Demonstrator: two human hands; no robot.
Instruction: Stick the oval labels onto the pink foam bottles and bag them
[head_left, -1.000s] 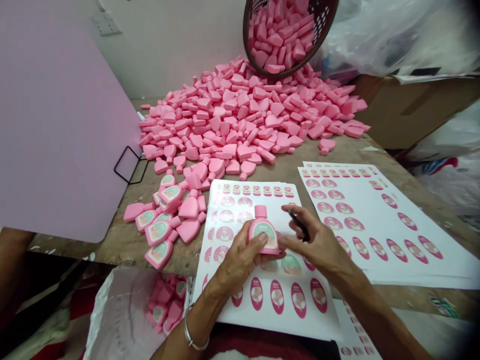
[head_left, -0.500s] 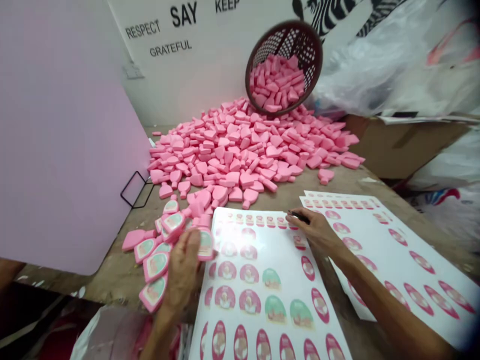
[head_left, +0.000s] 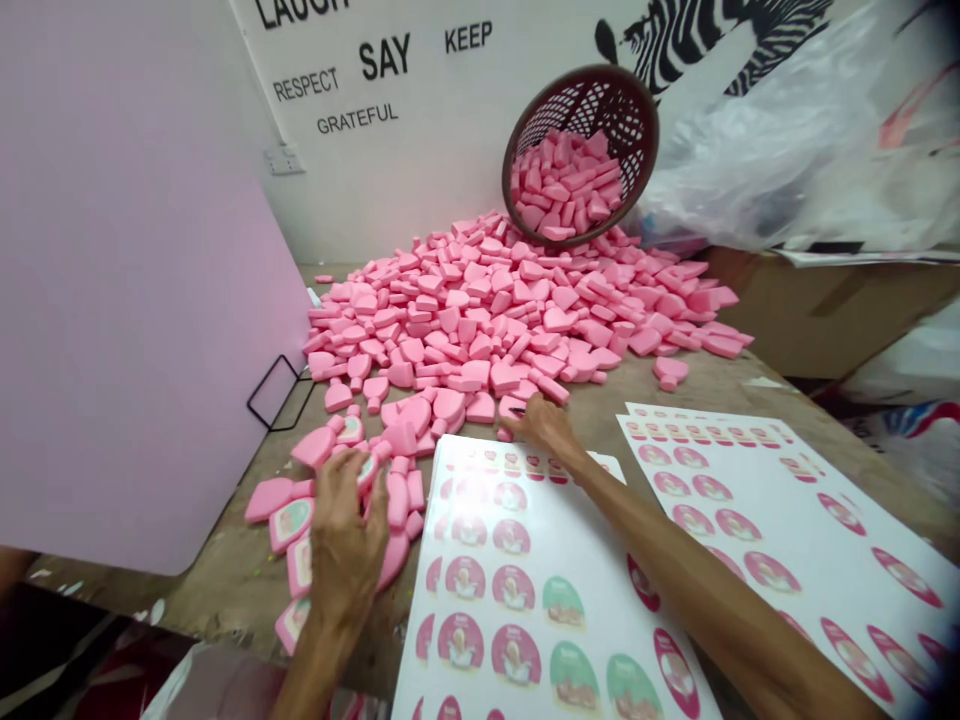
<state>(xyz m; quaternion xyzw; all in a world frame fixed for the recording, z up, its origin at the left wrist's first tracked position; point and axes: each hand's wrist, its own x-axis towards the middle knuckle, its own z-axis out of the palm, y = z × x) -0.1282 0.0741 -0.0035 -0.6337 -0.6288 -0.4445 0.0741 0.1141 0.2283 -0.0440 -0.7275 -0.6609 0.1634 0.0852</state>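
Observation:
My left hand [head_left: 346,530] is curled around a pink bottle-shaped piece [head_left: 367,472] with a green label, low among other labelled pieces. Its palm side is hidden from me. Beneath and beside it lie more labelled pink pieces [head_left: 291,522]. At the front of the pink heap, my right hand [head_left: 546,428] has its fingers closed on a thin black tool [head_left: 517,411], mostly covered by the fingers. Those fingertips touch or nearly touch a plain pink piece [head_left: 507,432]. Under my right forearm is a white sticker sheet [head_left: 577,530] with pink and green labels.
A large heap of plain pink pieces [head_left: 480,300] spreads across the table, below a tilted brown basket [head_left: 645,150]. More sticker sheets [head_left: 795,520] lie at right. A pink panel [head_left: 150,300] stands at left, near a black wire frame [head_left: 279,393]. Behind right is a cardboard box [head_left: 817,310].
My left hand has carried a labelled pink piece left from the sheet's edge to the labelled group. My right hand has left the sheet's top right and reached up-left to the heap.

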